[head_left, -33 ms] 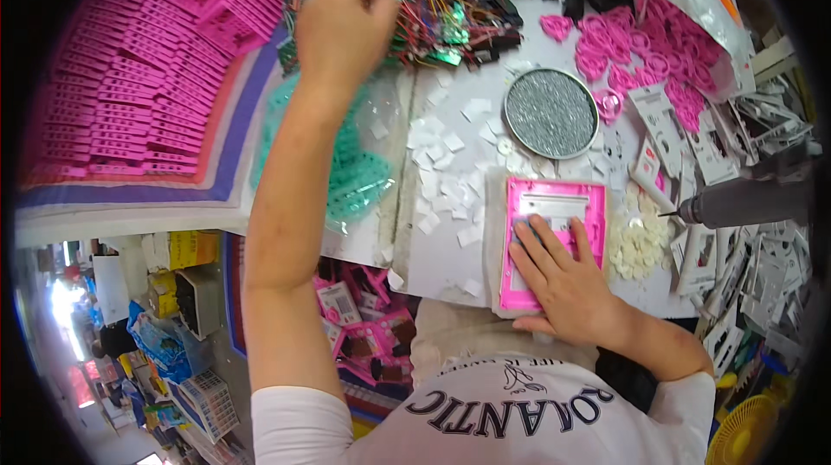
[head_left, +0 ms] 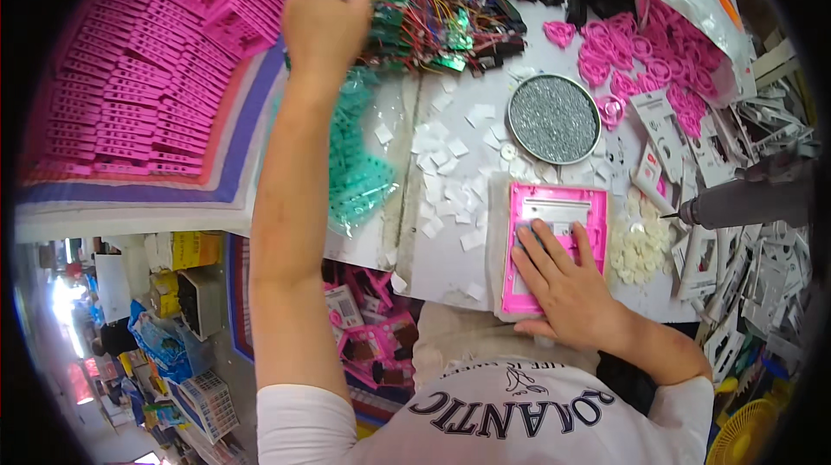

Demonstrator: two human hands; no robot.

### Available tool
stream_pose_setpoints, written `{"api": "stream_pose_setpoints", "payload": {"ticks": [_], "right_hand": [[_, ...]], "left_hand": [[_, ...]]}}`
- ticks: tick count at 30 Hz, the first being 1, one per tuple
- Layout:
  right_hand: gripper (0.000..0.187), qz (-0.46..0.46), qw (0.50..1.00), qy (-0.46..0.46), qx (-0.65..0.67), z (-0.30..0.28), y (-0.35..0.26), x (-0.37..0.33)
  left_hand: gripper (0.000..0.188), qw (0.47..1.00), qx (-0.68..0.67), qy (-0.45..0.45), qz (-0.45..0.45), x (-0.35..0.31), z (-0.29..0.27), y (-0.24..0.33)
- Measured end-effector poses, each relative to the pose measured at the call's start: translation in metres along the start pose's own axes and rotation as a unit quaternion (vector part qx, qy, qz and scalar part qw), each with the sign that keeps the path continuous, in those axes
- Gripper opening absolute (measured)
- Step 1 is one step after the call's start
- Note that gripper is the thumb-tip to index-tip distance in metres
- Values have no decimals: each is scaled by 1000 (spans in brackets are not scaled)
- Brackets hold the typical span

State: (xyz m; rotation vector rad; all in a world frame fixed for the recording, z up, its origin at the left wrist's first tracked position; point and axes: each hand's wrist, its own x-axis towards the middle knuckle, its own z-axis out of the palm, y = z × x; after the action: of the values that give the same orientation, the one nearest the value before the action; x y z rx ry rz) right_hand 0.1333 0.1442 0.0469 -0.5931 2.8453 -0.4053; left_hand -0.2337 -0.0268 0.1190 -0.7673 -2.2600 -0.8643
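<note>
My right hand (head_left: 567, 292) lies flat with fingers spread on a pink rectangular plastic casing (head_left: 517, 249). A silvery strip and white parts show inside the casing, and a blue bit peeks out by the fingertips. The casing rests on a pale pad near the front edge of the table. My left arm is stretched far forward. My left hand (head_left: 325, 19) is curled at the left edge of a heap of green circuit boards with coloured wires (head_left: 433, 6). Its fingertips are hidden, so whatever they pinch does not show.
Stacked pink casings (head_left: 130, 93) fill the left. Teal parts in a clear bag (head_left: 359, 179), white squares (head_left: 446, 153), a round tin of small metal pieces (head_left: 554, 119), cream discs (head_left: 639, 244), pink rings (head_left: 615, 50) and a dark bottle with a needle tip (head_left: 744, 204) surround the work.
My left hand has moved a little left along the edge of the circuit board heap. The right hand stays on the pink casing; the whole view has shifted slightly.
</note>
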Motion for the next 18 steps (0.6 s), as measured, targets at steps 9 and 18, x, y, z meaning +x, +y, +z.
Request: {"api": "stream_pose_setpoints", "payload": {"ticks": [9, 18], "right_hand": [[72, -25, 993, 80, 84, -2, 8, -11], [50, -53, 982, 122, 135, -11, 16, -22]], "left_hand": [[42, 981, 163, -98, 28, 51, 18, -24], [68, 948, 287, -135, 29, 29, 21, -27]]}}
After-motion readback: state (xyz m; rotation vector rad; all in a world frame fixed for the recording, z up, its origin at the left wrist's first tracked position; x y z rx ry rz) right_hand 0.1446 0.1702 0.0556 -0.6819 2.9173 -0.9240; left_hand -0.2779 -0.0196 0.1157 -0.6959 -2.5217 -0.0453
